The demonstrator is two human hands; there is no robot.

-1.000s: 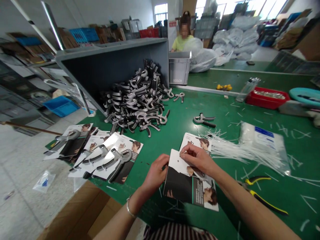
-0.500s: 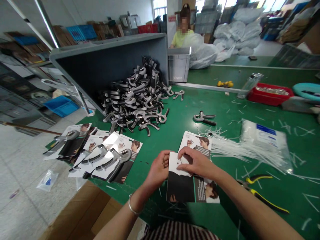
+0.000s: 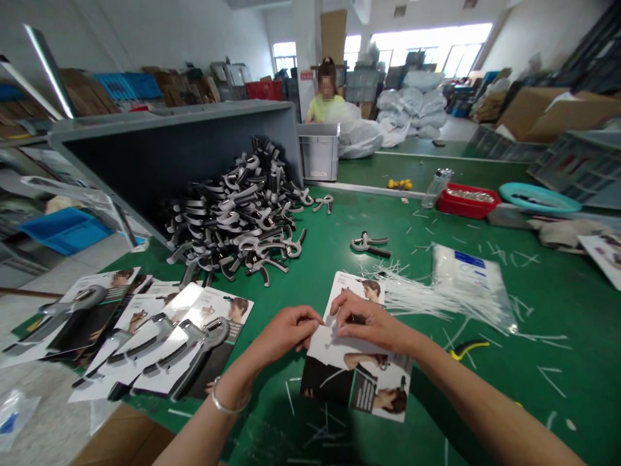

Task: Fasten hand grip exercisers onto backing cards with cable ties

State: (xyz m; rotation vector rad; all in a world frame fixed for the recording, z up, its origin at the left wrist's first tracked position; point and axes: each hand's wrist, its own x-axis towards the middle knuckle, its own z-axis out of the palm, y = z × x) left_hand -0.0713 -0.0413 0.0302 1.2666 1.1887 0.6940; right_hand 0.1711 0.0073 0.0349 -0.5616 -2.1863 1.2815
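Observation:
A printed backing card (image 3: 359, 372) lies tilted under my hands, with pictures of people and a dark lower corner. My left hand (image 3: 288, 333) is at its top left corner, fingers curled and tips pinched together. My right hand (image 3: 373, 327) bends over its top edge, thumb and fingers closed near the small hole; what the fingertips hold is too small to make out. Another printed card (image 3: 342, 285) lies just behind. White cable ties (image 3: 422, 291) are heaped to the right, beside their plastic bag (image 3: 468, 281). A single hand gripper (image 3: 371, 244) lies beyond the cards.
A tipped grey bin (image 3: 184, 116) spills a heap of hand grippers (image 3: 242, 213) at the left. Cards with hand grippers on them (image 3: 194, 349) overlap at the front left. Yellow-handled pliers (image 3: 468, 349) lie partly behind my right arm. A red tray (image 3: 468, 202) stands farther back; a person (image 3: 326, 97) sits beyond.
My left hand's fingertips have drawn together at the card's corner. The card is turned slightly and shows more of its printed arm. The camera view has swung right and tilted up.

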